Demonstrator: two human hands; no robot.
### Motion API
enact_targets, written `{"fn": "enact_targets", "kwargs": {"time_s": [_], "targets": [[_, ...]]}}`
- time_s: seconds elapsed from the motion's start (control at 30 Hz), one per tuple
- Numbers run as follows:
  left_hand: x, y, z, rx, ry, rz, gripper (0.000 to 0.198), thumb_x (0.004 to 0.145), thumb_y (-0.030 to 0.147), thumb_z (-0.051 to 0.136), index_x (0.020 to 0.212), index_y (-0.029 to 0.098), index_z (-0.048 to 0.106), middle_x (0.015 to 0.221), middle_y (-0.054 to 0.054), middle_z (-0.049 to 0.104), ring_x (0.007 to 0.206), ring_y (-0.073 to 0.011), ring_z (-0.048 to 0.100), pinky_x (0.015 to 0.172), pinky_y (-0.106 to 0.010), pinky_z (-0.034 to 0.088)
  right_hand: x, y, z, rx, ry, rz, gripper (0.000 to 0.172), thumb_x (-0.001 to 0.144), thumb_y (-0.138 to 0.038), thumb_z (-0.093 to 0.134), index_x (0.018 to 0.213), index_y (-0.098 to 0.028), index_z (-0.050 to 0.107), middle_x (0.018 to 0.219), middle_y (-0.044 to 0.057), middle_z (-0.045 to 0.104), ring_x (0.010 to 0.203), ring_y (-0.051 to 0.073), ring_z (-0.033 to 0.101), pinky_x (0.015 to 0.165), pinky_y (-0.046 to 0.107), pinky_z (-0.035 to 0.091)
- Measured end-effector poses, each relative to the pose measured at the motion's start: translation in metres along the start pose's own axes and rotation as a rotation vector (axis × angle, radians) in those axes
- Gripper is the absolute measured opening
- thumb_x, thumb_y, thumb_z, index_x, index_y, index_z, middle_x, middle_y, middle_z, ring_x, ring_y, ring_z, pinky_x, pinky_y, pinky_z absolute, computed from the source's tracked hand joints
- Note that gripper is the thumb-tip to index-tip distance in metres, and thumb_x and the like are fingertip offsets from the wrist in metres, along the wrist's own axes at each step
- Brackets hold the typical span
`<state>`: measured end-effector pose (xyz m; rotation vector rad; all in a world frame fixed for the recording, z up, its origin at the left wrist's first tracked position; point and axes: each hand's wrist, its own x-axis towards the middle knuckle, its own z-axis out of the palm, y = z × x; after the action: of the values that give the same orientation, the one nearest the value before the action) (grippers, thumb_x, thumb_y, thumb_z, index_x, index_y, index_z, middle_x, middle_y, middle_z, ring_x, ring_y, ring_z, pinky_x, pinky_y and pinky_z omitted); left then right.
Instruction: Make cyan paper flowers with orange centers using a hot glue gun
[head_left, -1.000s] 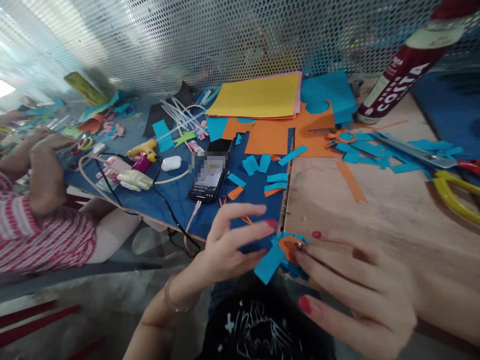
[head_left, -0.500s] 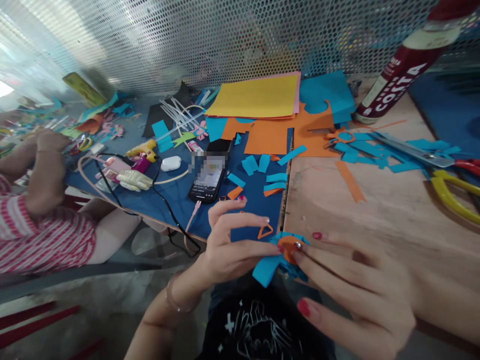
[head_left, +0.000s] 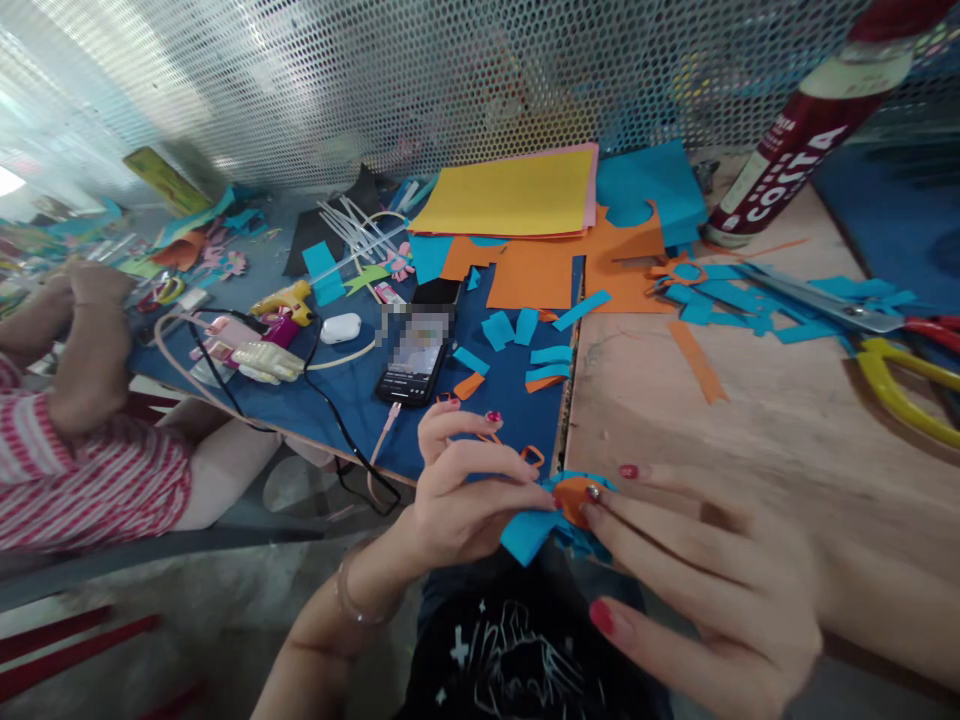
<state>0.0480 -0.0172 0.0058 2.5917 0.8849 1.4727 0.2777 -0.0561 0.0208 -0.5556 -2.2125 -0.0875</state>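
Observation:
Between my hands, at the table's front edge, is a paper flower [head_left: 529,535] with blue strips around an orange round centre. My left hand [head_left: 469,490] pinches its left side, thumb and index finger at the edge of the orange piece, other fingers curled above. Fingertips of my right hand [head_left: 712,570] press on the orange centre from the right, its thumb held apart lower down. Just above the flower lies a small orange paper loop [head_left: 532,456]. Short blue paper strips [head_left: 551,355] lie beyond my left hand. Part of the flower is hidden behind my fingers.
Scissors [head_left: 862,318] with yellow and red handles lie at right, near a Costa bottle [head_left: 787,150]. Coloured paper sheets [head_left: 510,190] are stacked at the back. A phone [head_left: 412,360], cables and a yellow glue gun [head_left: 285,300] lie left. Another person's arm [head_left: 90,340] rests at far left.
Both hands stay on the flower with only slight finger shifts. The loose blue strip on it has moved a little left and up. The view has shifted slightly.

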Motion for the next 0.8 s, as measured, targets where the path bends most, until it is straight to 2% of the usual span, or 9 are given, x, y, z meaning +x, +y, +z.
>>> {"fn": "enact_targets", "kwargs": {"time_s": [0.07,0.1,0.2,0.27,0.5,0.67,0.8], "targets": [[0.000,0.001,0.001,-0.027,0.001,-0.019,0.016,0.094,0.036,0.058,0.086,0.036,0.072,0.081,-0.002,0.061,0.111,-0.0236,0.049,0.105,-0.044,0.037,0.002,0.010,0.002,-0.073,0.078,-0.198,0.023,0.083,-0.016,0.062,0.101,-0.029,0.068,0.092,0.003,0.075,0.106,0.020,0.068,0.090,0.040,0.060],[0.000,0.000,0.003,-0.048,0.011,-0.038,0.014,0.094,0.034,0.059,0.087,0.034,0.071,0.086,-0.002,0.063,0.112,-0.0236,0.049,0.104,-0.044,0.038,0.003,0.014,0.003,-0.098,0.098,-0.250,0.020,0.083,-0.017,0.062,0.099,-0.028,0.068,0.090,0.004,0.075,0.105,0.021,0.068,0.089,0.040,0.060],[0.000,-0.001,0.007,-0.102,0.062,-0.062,0.006,0.091,0.031,0.064,0.093,0.030,0.069,0.102,-0.003,0.064,0.116,-0.0235,0.050,0.102,-0.043,0.040,0.006,0.019,0.004,-0.103,0.103,-0.263,0.022,0.083,-0.016,0.062,0.100,-0.028,0.069,0.088,0.004,0.074,0.102,0.021,0.069,0.089,0.042,0.059],[0.000,-0.003,0.010,-0.119,0.082,-0.031,0.007,0.092,0.031,0.063,0.093,0.031,0.070,0.104,-0.003,0.063,0.116,-0.0236,0.049,0.102,-0.044,0.040,0.007,0.018,0.003,-0.107,0.089,-0.276,0.025,0.083,-0.017,0.062,0.104,-0.028,0.069,0.088,0.004,0.074,0.100,0.022,0.069,0.088,0.042,0.059],[0.001,0.000,0.008,-0.094,0.071,0.015,0.017,0.093,0.035,0.060,0.083,0.035,0.074,0.086,-0.002,0.051,0.105,-0.0222,0.049,0.101,-0.042,0.037,0.006,0.017,0.006,-0.089,0.104,-0.265,0.029,0.083,-0.016,0.060,0.109,-0.026,0.068,0.088,0.004,0.074,0.098,0.022,0.069,0.090,0.045,0.057],[0.005,0.004,0.003,-0.063,0.067,-0.017,0.025,0.093,0.044,0.058,0.082,0.029,0.074,0.080,-0.003,0.045,0.095,-0.0220,0.046,0.093,-0.041,0.040,0.006,0.017,0.007,-0.028,0.092,-0.130,0.028,0.084,-0.009,0.058,0.107,-0.021,0.066,0.096,0.006,0.073,0.098,0.019,0.066,0.095,0.044,0.054],[0.008,0.006,0.002,-0.047,0.037,-0.058,0.020,0.093,0.035,0.061,0.082,0.025,0.074,0.080,-0.004,0.046,0.093,-0.0218,0.043,0.088,-0.038,0.040,0.007,0.019,0.007,-0.018,0.045,-0.084,0.029,0.087,-0.005,0.055,0.111,-0.018,0.063,0.103,0.008,0.073,0.100,0.020,0.065,0.096,0.046,0.052]]}}
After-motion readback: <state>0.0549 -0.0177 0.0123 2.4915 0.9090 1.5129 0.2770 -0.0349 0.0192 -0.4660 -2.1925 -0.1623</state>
